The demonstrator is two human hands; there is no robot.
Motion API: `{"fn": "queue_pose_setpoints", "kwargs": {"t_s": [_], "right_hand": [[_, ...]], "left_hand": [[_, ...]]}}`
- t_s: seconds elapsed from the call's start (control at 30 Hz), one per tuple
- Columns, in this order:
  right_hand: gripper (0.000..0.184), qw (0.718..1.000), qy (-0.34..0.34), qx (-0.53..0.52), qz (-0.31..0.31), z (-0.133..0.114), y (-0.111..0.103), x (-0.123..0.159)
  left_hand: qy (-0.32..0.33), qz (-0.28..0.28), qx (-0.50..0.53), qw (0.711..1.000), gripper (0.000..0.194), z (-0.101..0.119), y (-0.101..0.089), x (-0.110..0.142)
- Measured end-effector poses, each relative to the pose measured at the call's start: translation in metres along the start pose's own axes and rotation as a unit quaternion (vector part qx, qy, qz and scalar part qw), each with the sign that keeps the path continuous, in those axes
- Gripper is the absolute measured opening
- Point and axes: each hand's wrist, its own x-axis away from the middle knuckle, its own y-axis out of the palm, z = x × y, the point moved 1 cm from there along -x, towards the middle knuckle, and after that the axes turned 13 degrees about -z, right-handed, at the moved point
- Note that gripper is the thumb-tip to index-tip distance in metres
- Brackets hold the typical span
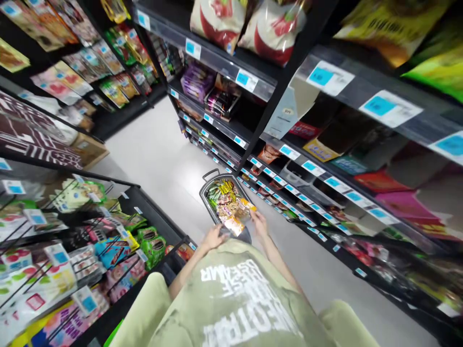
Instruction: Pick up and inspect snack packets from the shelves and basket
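Shirt [238,299], dark basket [220,178] of multicoloured packets [226,196]

Reached forward and down between widely spread knees [156,291], with bare forearms [193,262] slanting inward. Bent the left hand [214,237] at the fingers [222,232] near the body's midline; extended the right hand [259,224] slightly farther, angled inward.

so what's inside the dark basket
The dark basket holds piled packets: green ones and yellow ones toward the far end, an orange one by the right hand. What lies beneath the top layer is covered.
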Motion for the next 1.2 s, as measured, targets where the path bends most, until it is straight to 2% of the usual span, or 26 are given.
{"fn": "queue_pose_setpoints", "kwargs": {"t_s": [0.1,0.2,0.3,0.4,0.47,0.57,0.63,0.7,0.83,0.9,1.03,1.2], "right_hand": [[0.037,0.994,0.005,-0.111,0.016,-0.001,0.017,0.035],[0.037,0.981,0.003,-0.19,0.03,0.006,0.037,0.067],[0.038,0.972,0.018,-0.232,0.016,0.013,0.054,0.092],[0.039,0.968,0.037,-0.248,-0.022,0.011,0.062,0.11],[0.04,0.97,0.046,-0.233,-0.058,0.006,0.062,0.117],[0.037,0.982,0.036,-0.126,-0.135,-0.007,0.062,0.122],[0.038,0.982,0.015,-0.043,-0.185,-0.016,0.065,0.125],[0.041,0.981,-0.013,0.001,-0.193,-0.024,0.068,0.126],[0.037,0.992,-0.074,0.015,-0.105,-0.031,0.075,0.128],[0.035,0.992,-0.082,0.017,-0.094,-0.029,0.077,0.129],[0.033,0.991,-0.087,0.037,-0.099,-0.025,0.084,0.13],[0.035,0.989,-0.098,0.068,-0.092,-0.029,0.098,0.136]], "left_hand": [[0.073,0.0,0.086,0.994,0.064,0.013,-0.015,0.004],[0.123,-0.013,0.15,0.981,0.066,0.025,-0.018,0.016],[0.167,0.003,0.286,0.944,0.064,0.031,-0.015,0.033],[0.207,0.027,0.422,0.882,0.074,0.035,-0.01,0.046],[0.21,0.045,0.45,0.866,0.076,0.038,-0.009,0.052],[0.184,0.107,0.476,0.853,0.063,0.044,-0.013,0.055],[0.168,0.138,0.471,0.855,0.059,0.049,-0.021,0.057],[0.165,0.141,0.444,0.869,0.06,0.054,-0.03,0.06],[0.184,0.126,0.369,0.902,0.057,0.063,-0.046,0.071],[0.19,0.125,0.336,0.914,0.054,0.065,-0.051,0.077],[0.178,0.135,0.298,0.928,0.052,0.062,-0.052,0.084],[0.132,0.135,0.298,0.936,0.058,0.05,-0.044,0.087]]}}
